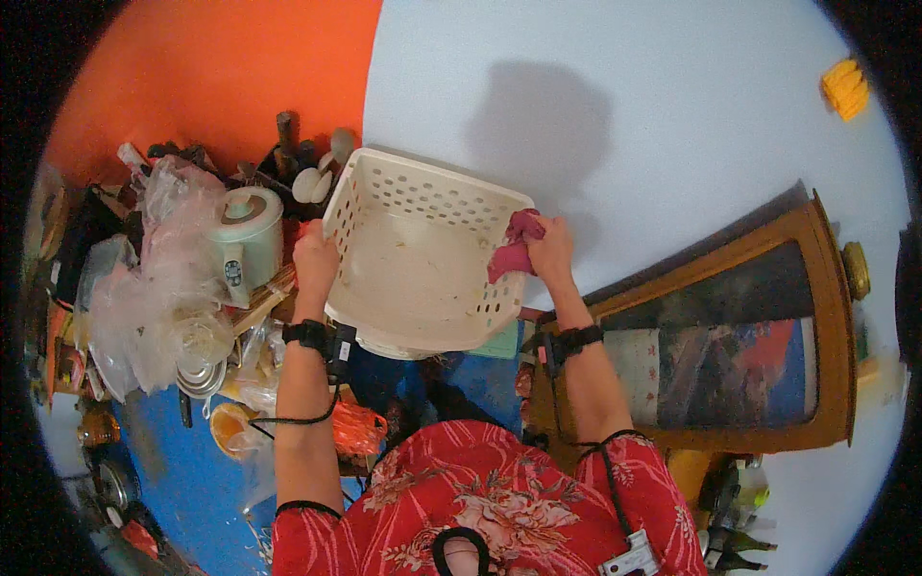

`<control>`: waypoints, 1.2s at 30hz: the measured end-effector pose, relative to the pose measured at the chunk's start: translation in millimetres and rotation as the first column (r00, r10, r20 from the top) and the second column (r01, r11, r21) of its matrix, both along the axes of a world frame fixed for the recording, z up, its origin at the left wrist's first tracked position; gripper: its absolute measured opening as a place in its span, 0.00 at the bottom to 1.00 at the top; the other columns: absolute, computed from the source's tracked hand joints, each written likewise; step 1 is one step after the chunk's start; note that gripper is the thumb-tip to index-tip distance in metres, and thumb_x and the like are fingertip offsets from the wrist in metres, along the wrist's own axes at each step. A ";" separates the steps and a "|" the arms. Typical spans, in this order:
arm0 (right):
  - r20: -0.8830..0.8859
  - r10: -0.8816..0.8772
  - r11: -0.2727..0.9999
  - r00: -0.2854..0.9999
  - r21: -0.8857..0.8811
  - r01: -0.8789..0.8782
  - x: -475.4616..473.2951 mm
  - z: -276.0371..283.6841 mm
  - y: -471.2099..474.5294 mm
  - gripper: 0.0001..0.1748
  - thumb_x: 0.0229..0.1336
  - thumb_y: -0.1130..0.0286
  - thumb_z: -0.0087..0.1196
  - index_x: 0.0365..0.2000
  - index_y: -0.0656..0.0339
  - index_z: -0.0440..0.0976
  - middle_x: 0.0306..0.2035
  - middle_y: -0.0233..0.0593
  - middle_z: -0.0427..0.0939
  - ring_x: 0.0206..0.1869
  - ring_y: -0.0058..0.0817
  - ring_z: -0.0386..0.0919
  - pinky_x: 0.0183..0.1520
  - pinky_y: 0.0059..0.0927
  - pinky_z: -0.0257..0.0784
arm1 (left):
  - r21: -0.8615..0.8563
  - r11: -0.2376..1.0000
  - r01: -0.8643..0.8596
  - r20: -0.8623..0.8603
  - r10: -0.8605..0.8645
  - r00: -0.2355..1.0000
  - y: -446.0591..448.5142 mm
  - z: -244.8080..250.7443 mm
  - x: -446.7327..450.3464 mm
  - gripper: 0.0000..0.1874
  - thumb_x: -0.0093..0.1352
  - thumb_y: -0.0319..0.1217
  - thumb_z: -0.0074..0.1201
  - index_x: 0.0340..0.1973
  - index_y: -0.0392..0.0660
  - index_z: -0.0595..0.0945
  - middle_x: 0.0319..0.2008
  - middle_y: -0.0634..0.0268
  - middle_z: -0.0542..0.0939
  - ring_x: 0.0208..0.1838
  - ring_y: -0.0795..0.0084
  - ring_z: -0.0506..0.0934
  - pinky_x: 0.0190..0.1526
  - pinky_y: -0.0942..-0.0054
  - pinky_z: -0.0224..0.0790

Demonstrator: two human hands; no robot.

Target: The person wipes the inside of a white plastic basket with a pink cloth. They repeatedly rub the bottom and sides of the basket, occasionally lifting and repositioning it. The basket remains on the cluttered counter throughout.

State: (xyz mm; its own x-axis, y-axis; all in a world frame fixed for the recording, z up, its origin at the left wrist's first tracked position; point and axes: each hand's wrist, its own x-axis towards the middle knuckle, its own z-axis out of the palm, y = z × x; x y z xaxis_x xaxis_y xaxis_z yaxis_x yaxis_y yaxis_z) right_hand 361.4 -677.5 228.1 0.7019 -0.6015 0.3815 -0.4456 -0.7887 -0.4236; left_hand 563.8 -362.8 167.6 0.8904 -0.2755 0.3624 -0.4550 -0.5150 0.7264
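Note:
A cream plastic basket (418, 277) with rows of holes in its sides is held up before me, its inside facing me; small bits of debris lie on its bottom. My left hand (315, 263) grips its left side, the fingertips partly hidden behind the wall. At the right rim, my right hand (551, 248) holds a crumpled maroon cloth (513, 258) against the basket's side wall.
On the left stand a pale green electric pot (248, 230), clear plastic bags (158, 288) and several utensils. A wooden cabinet with a glass door (720, 345) is at right, with bottles (742, 551) below. An orange bag (359, 428) lies near my left forearm.

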 end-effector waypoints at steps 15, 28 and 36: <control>0.408 -0.005 0.876 0.913 0.441 -0.192 -115.6 6.7 65.7 0.22 0.45 0.78 0.60 0.45 0.57 0.76 0.40 0.41 0.76 0.43 0.34 0.76 0.48 0.32 0.70 | 0.166 0.986 -0.008 -0.068 0.020 0.997 -1.7 30.0 -13.4 0.25 0.60 0.29 0.55 0.53 0.39 0.68 0.48 0.42 0.73 0.51 0.44 0.72 0.51 0.57 0.65; 0.313 0.250 0.686 0.916 0.611 -0.396 -46.9 10.4 -44.9 0.28 0.50 0.64 0.58 0.53 0.54 0.70 0.48 0.46 0.72 0.52 0.39 0.71 0.55 0.34 0.66 | 0.020 0.784 0.620 -0.128 -0.613 0.779 -92.1 38.2 -165.6 0.24 0.62 0.26 0.57 0.53 0.36 0.71 0.49 0.44 0.75 0.54 0.50 0.73 0.54 0.63 0.66; 0.171 0.264 0.851 0.949 0.422 -0.313 -27.5 -8.9 -26.5 0.23 0.55 0.62 0.53 0.53 0.45 0.71 0.47 0.50 0.68 0.50 0.46 0.69 0.54 0.39 0.65 | -0.022 0.769 0.639 -0.302 -0.615 0.729 -149.4 39.5 -201.5 0.23 0.66 0.25 0.51 0.57 0.36 0.69 0.34 0.44 0.80 0.36 0.58 0.80 0.40 0.70 0.70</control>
State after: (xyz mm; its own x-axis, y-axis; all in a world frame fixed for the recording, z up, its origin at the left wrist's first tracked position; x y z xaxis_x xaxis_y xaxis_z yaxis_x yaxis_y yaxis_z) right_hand 333.9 -704.0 219.2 0.8413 -0.4998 0.2061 -0.1621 -0.5968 -0.7858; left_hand 362.3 -512.2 207.1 0.5618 -0.8232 0.0823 -0.4818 -0.2447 0.8414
